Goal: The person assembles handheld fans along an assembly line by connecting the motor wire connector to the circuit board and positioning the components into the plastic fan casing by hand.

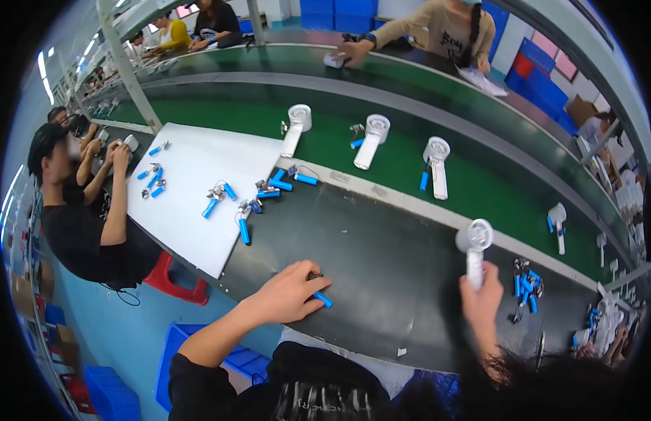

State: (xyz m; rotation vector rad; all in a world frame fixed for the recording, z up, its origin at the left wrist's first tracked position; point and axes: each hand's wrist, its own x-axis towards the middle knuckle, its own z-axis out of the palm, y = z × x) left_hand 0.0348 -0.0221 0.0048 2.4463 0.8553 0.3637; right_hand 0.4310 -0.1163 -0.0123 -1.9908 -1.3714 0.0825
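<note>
At a dark bench (381, 259) beside a green conveyor belt (381, 165), the left hand (291, 291) pinches a blue battery cell (322, 299) against the surface; the right hand (482, 300) grips a white handheld fan (474, 247) upright.

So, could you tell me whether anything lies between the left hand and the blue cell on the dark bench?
Nothing visible does. The left hand rests on the bench with its fingertips already on the blue cell. The right hand is apart, holding a white fan upright.
</note>
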